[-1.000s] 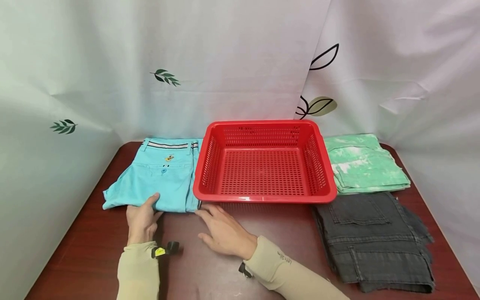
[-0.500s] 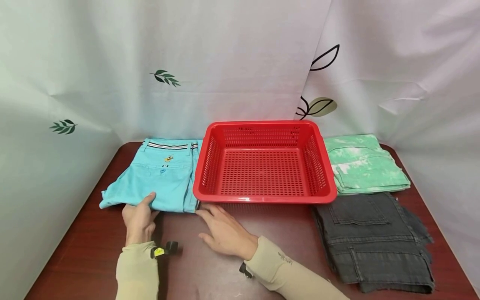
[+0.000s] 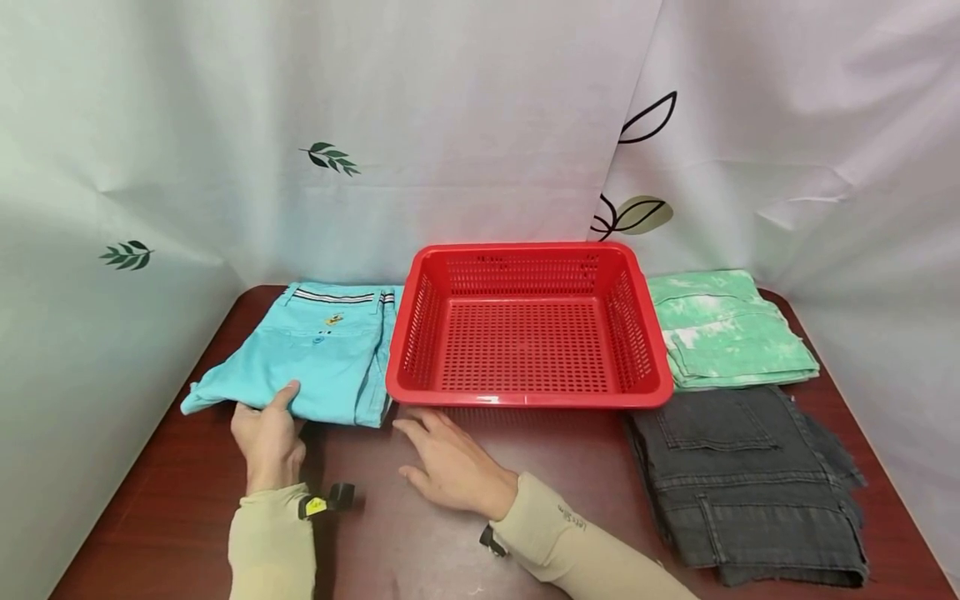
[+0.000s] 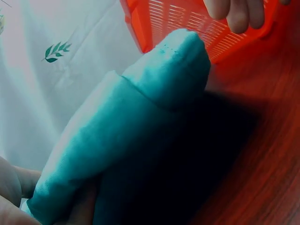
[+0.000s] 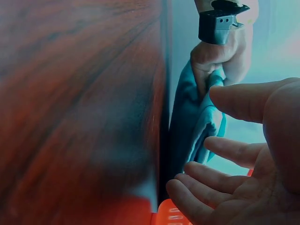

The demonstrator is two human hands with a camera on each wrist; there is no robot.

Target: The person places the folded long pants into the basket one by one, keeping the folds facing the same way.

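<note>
Folded light blue pants [image 3: 315,367] with a striped waistband and a small embroidered logo lie at the back left, beside the red basket [image 3: 525,398]. My left hand [image 3: 266,442] grips their near edge, thumb on top and fingers underneath. In the left wrist view the near fold of the pants [image 4: 117,112] is raised, with dark shadow below it. My right hand [image 3: 457,467] lies just in front of the basket, near the pants' right corner. The right wrist view shows the right hand [image 5: 234,178] with its fingers extended and holding nothing.
Folded green-and-white tie-dye clothing [image 3: 735,333] lies right of the basket. Folded dark grey jeans [image 3: 750,483] are in front of it on the wooden table [image 3: 150,492]. A pale curtain [image 3: 450,125] with leaf prints hangs behind.
My left hand has moved slightly left, pulling the near edge of the blue pants with it and away from the right hand. The right hand has hardly moved.
</note>
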